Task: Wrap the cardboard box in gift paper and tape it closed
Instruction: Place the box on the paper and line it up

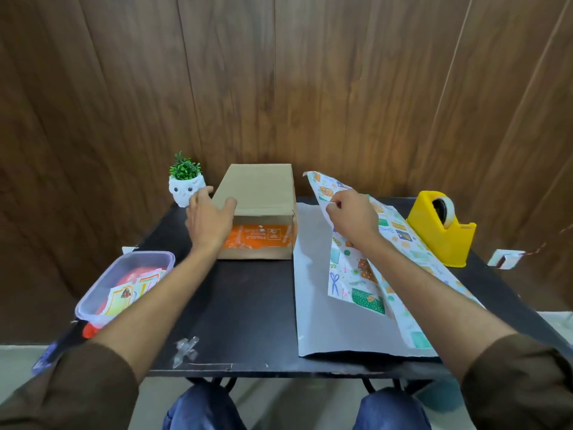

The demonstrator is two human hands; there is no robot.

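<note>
The brown cardboard box with an orange label on its near face stands at the back middle of the black table. My left hand grips its near left top corner, thumb lying on the lid. The gift paper lies to the right with its plain grey underside up. My right hand pinches the paper's patterned edge and holds that fold lifted above the sheet. A yellow tape dispenser stands at the back right, beyond the paper.
A clear plastic tub of coloured cards and stickers sits at the table's left edge. A small green plant in a white owl pot stands left of the box. A scrap of clear tape lies near the front edge.
</note>
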